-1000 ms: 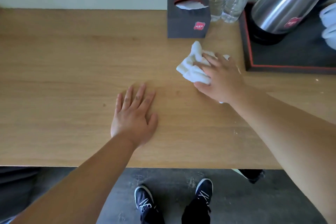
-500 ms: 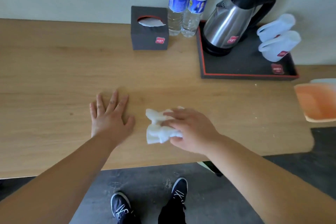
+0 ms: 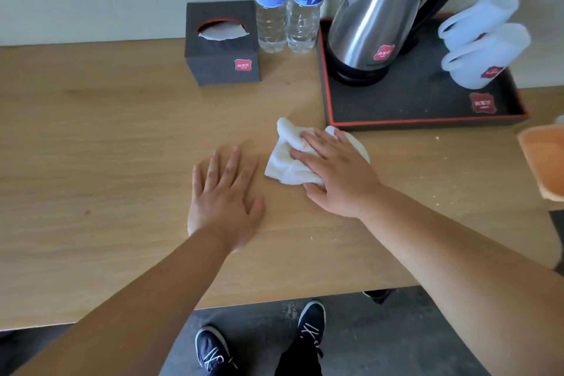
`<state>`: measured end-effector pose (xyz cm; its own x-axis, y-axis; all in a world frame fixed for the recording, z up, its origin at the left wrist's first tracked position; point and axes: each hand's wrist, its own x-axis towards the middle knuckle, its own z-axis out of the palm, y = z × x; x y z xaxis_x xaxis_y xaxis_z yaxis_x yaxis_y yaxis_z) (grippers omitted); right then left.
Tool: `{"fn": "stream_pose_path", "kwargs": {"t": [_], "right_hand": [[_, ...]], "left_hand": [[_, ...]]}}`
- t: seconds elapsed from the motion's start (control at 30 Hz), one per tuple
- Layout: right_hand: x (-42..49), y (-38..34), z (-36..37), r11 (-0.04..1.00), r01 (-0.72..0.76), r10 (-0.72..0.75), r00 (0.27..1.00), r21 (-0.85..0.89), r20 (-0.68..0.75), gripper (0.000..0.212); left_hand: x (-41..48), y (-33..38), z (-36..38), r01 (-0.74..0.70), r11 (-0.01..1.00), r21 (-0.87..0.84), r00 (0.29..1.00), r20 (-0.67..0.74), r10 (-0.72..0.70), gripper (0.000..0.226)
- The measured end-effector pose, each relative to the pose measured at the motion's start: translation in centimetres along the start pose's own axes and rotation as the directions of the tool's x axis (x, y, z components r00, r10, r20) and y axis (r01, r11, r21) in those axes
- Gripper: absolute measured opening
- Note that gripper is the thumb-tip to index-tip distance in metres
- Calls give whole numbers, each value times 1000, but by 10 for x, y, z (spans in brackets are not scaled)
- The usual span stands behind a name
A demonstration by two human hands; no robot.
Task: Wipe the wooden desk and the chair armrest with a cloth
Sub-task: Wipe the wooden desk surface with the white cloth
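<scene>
The wooden desk (image 3: 91,146) fills most of the view. A crumpled white cloth (image 3: 285,159) lies on it just in front of the black tray's near left corner. My right hand (image 3: 337,174) presses down on the cloth, fingers spread over it and the thumb tucked under its near edge. My left hand (image 3: 224,195) rests flat on the bare wood just left of the cloth, fingers apart, holding nothing. No chair armrest is in view.
A dark tissue box (image 3: 222,46) and two water bottles (image 3: 288,0) stand at the back by the wall. A black tray (image 3: 421,101) holds a steel kettle (image 3: 375,24) and two white cups (image 3: 485,36). An orange object (image 3: 546,162) sits at the right edge. Crumbs dot the wood at right.
My right hand has pushed the cloth away from the near edge, back and to the right toward the tray. My left hand stays flat on the desk.
</scene>
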<state>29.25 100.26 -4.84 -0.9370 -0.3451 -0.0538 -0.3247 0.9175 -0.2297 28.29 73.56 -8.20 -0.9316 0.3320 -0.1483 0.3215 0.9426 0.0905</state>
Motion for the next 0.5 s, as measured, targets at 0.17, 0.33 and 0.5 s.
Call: {"fn": "stream_pose_path", "kwargs": {"t": [0.17, 0.33, 0.5], "right_hand": [[-74, -38, 13, 975, 187, -190, 982, 119, 11, 56], [-116, -47, 14, 916, 338, -341, 940, 216, -23, 39], [-64, 32, -25, 993, 109, -101, 981, 37, -164, 38]], "left_hand": [[-1, -1, -2, 2, 1000, 5, 1000, -8, -2, 71], [-2, 3, -7, -3, 1000, 15, 1000, 6, 3, 74], [-2, 0, -3, 9, 1000, 22, 1000, -3, -9, 75]]}}
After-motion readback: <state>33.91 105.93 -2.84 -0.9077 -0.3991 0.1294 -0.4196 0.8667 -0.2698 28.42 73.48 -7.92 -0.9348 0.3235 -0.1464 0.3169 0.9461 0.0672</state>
